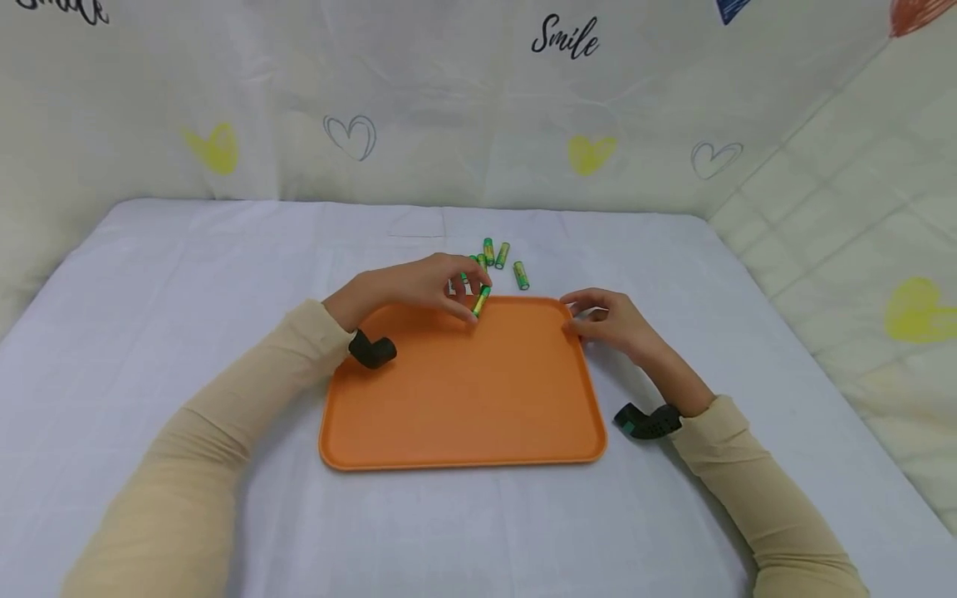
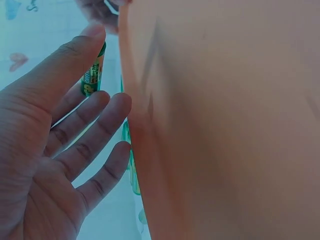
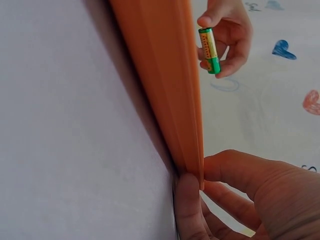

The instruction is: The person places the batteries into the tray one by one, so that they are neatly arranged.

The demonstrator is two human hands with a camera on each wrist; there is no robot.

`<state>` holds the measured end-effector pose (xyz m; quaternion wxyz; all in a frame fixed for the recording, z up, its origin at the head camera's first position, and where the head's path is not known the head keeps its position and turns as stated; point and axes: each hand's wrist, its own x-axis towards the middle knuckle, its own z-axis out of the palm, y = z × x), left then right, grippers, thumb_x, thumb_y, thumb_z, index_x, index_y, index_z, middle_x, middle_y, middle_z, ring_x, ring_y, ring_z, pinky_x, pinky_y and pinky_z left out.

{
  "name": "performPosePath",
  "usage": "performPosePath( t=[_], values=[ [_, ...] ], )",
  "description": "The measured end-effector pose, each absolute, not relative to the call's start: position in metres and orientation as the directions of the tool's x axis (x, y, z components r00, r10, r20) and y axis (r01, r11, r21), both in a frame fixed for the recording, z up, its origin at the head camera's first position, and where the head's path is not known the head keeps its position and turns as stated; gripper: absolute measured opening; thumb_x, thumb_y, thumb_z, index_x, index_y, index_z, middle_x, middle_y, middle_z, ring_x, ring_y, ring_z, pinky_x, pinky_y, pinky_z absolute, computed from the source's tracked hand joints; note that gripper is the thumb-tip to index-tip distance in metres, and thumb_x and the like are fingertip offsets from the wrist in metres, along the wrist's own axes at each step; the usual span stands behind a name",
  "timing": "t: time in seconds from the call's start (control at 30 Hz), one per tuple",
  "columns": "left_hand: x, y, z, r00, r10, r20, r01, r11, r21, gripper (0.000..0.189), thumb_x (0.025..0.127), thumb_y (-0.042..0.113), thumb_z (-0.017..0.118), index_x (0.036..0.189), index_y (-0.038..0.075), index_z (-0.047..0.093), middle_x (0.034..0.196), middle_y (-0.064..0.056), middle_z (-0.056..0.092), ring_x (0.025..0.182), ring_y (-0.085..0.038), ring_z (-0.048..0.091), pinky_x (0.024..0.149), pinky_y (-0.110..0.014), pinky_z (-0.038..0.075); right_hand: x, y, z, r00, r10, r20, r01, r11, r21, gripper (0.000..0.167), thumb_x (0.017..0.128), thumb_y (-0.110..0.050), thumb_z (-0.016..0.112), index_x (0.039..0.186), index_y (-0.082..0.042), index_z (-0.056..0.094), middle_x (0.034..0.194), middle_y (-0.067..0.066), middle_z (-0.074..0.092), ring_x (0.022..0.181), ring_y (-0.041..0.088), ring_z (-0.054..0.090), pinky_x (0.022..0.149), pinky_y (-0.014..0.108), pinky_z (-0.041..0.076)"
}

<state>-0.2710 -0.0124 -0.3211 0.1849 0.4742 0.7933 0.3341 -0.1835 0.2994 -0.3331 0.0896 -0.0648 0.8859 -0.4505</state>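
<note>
Between thumb and fingers, my left hand (image 1: pixel 422 281) pinches a green-and-yellow battery (image 1: pixel 482 300) above the far edge of an orange tray (image 1: pixel 463 390). The right wrist view shows this battery (image 3: pixel 209 50) tilted slightly, with the thumb at one end. My right hand (image 1: pixel 611 322) grips the tray's far right corner. Up close, the thumb and fingers of that hand (image 3: pixel 270 182) lie on both sides of the tray rim (image 3: pixel 172 90). Behind the tray, several more batteries (image 1: pixel 521 275) lie loose on the white cloth, some partly hidden by my left hand.
A white cloth (image 1: pixel 187 249) covers the table under the tray. Behind it rises a pale curtain (image 1: pixel 449 100) printed with hearts and words, which continues along the right side. Dark wrist devices (image 1: pixel 372 349) sit on both wrists.
</note>
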Motion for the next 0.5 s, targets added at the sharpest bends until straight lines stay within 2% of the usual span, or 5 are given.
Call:
performPosePath(
  t=[0.13, 0.37, 0.5],
  values=[
    [-0.266, -0.006, -0.323, -0.46, 0.887, 0.036, 0.662, 0.316, 0.679, 0.051, 0.082, 0.023, 0.08, 0.124, 0.005, 0.057, 0.108, -0.008, 0.059, 0.089, -0.014, 0.062, 0.087, -0.031, 0.048, -0.183, 0.3, -0.336, -0.976, -0.201, -0.079, -0.048, 0.56, -0.827, 0.038, 0.088, -0.01, 0.071, 0.123, 0.0, 0.061, 0.102, 0.012, 0.062, 0.074, 0.011, 0.061, 0.064, 0.02, 0.053],
    [-0.258, 0.007, -0.325, -0.438, 0.895, 0.085, 0.691, 0.275, 0.669, 0.053, 0.081, 0.026, 0.081, 0.124, 0.004, 0.059, 0.108, -0.01, 0.061, 0.088, -0.014, 0.06, 0.082, -0.03, 0.049, -0.185, 0.301, -0.336, -0.976, -0.17, -0.133, 0.004, 0.602, -0.799, 0.04, 0.09, -0.009, 0.069, 0.128, -0.001, 0.059, 0.111, 0.02, 0.059, 0.076, 0.012, 0.06, 0.067, 0.02, 0.052],
    [-0.255, 0.015, -0.324, -0.441, 0.893, 0.089, 0.691, 0.274, 0.669, 0.053, 0.081, 0.027, 0.081, 0.124, 0.006, 0.059, 0.109, -0.006, 0.06, 0.088, -0.014, 0.059, 0.08, -0.029, 0.05, -0.183, 0.302, -0.334, -0.978, -0.166, -0.126, 0.001, 0.599, -0.801, 0.041, 0.09, -0.009, 0.069, 0.128, 0.0, 0.059, 0.111, 0.021, 0.059, 0.074, 0.011, 0.06, 0.065, 0.02, 0.052]
  ],
)
